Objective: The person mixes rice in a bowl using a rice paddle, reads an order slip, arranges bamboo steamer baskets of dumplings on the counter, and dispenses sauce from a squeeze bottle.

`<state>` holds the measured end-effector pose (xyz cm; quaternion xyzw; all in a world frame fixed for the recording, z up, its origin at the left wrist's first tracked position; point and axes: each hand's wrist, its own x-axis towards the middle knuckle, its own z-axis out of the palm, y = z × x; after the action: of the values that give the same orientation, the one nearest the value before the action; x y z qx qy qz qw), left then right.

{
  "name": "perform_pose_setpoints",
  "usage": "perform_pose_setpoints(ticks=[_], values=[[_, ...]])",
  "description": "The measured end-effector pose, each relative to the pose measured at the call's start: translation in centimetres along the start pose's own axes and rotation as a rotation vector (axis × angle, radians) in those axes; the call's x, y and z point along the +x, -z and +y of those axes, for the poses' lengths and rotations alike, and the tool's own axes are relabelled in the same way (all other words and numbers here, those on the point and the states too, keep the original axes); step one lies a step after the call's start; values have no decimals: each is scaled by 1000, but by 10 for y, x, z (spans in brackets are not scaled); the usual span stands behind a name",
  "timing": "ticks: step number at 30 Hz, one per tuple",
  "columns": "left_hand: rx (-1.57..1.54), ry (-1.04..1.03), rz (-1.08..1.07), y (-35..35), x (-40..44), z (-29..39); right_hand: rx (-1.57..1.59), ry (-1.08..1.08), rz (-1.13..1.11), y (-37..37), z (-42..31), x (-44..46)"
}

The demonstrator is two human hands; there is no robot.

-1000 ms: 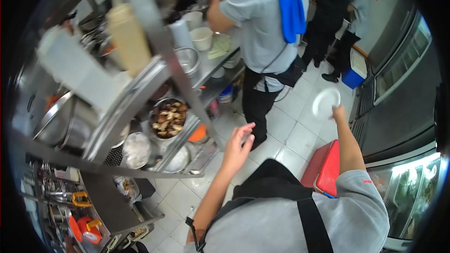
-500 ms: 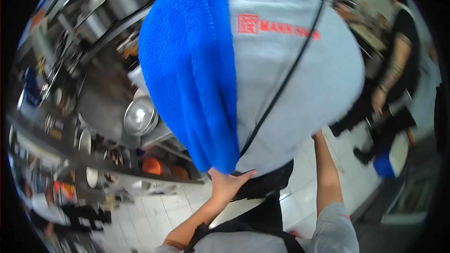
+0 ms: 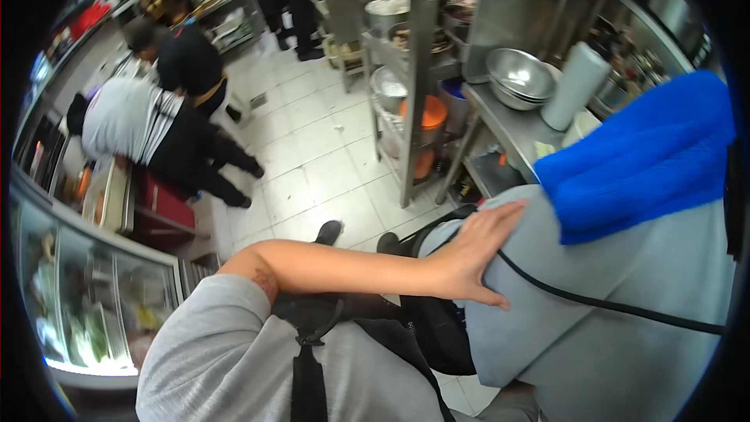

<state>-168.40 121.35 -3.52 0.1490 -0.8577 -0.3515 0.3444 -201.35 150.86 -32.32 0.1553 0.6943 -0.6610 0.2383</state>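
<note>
My left hand (image 3: 476, 256) rests on the back of a person in a grey shirt (image 3: 609, 297), close in front of me. Its thumb is spread and its fingers are stretched out against the cloth, holding nothing. A blue towel (image 3: 641, 156) lies over that person's shoulder, just beyond my fingertips. A black cord (image 3: 594, 297) runs across the shirt from beside my hand. My right hand is out of sight; only a bit of grey sleeve (image 3: 512, 405) shows at the bottom edge.
A steel counter (image 3: 500, 121) holds stacked metal bowls (image 3: 519, 78) and a paper roll (image 3: 576, 86). Beside it, a shelf rack post (image 3: 418, 86) stands near pots and an orange-lidded tub (image 3: 433, 113). Two people bend at the left, above a glass-fronted fridge (image 3: 86, 297). White floor tiles (image 3: 312, 164) lie between.
My view has swung left, bringing the fridge and bending people into sight. My left hand has moved from low near the towel's end up onto the shirt; my right forearm has left view.
</note>
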Motion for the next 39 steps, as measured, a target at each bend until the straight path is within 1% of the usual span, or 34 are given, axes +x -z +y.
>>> perform_pose_setpoints(ticks=[5,9,12,13,16,20,22,25,28,29,30,31,32,33,34,36,38,39], values=[[-58,-43,-38,-1,4,-11,-32,-47,-20,-17,20,5],[-139,-30,-61,-4,11,-23,-80,-61,-25,-25,18,-3],[-152,-64,-60,-3,17,-29,-86,-72,-37,-35,24,-10],[-201,-65,-73,-4,19,-32,-89,-80,-36,-37,26,-12],[-205,-66,-86,-3,22,-35,-109,-106,-33,-36,29,-23],[-183,-92,-107,-4,23,-45,-145,-118,-62,-55,31,-38],[-206,-102,-134,2,22,-51,-170,-136,-86,-70,35,-49],[-269,-136,-192,34,4,-57,-229,-174,-128,-100,36,-76],[-376,-172,-268,84,-33,-84,-272,-225,-172,-158,39,-118],[-390,-144,-387,108,-49,-99,-293,-256,-195,-187,41,-134],[-433,-132,-383,126,-68,-118,-310,-278,-217,-217,42,-152],[-477,-23,-494,154,-83,-138,-340,-304,-247,-248,43,-171],[-542,86,-452,191,-96,-153,-373,-326,-272,-280,45,-192],[-546,197,-514,232,-101,-169,-404,-357,-298,-314,49,-214],[-468,217,-495,273,-107,-188,-437,-387,-336,-348,54,-235],[-715,461,-326,370,-113,-229,-511,-431,-417,-417,66,-273],[-785,546,47,444,-114,-266,-579,-471,-493,-491,74,-313],[-707,566,156,475,-108,-281,-613,-483,-534,-527,78,-332]])
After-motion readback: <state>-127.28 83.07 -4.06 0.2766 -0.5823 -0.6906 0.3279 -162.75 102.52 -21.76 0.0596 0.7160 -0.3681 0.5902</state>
